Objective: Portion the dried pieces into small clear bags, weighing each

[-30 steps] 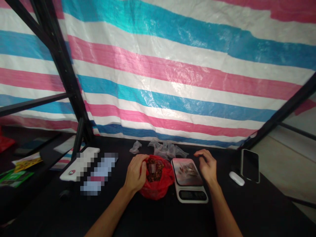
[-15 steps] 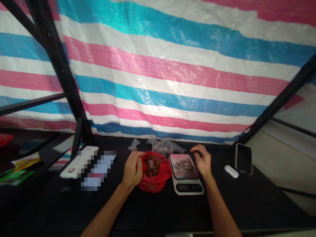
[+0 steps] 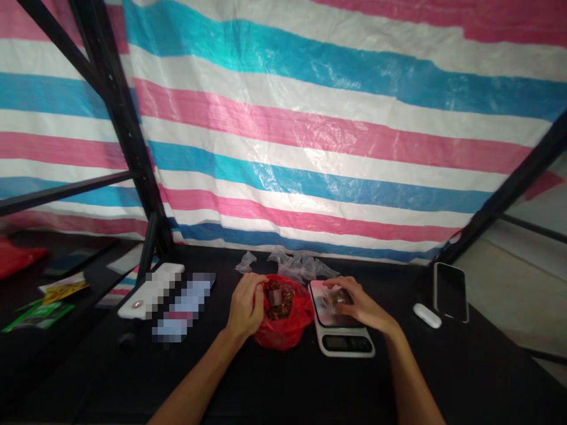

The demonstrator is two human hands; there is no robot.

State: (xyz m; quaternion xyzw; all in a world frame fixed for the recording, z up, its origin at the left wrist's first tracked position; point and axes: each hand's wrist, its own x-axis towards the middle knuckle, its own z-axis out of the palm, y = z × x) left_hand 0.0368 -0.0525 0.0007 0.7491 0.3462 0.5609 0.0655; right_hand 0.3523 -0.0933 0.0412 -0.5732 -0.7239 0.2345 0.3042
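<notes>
Curled over the near-left rim of a red plastic bag (image 3: 283,337), my left hand (image 3: 246,304) has its fingers closed on the plastic. Inside that open bag lies a heap of small brown bits (image 3: 287,295) with a little clear piece (image 3: 275,297) on top. My right hand (image 3: 361,304) reaches over a white kitchen scale (image 3: 322,316). Its thumb and fingers are on opposite sides of a small clear plastic bag (image 3: 335,298) with brown contents on the scale plate. The hand partly covers this bag. The scale's display reading is too dim to make out.
Several crumpled clear bags (image 3: 295,264) lie behind the red bag. To the left are a white device (image 3: 166,277) and a blurred-out phone (image 3: 186,307); to the right, a white case (image 3: 427,316) and a phone (image 3: 450,292). Black frame bars (image 3: 128,136) border a striped sheet (image 3: 310,147).
My right hand has moved left from beside the scale onto the small clear bag on its plate. My left hand stays at the red bag's rim. The whole view has shifted slightly.
</notes>
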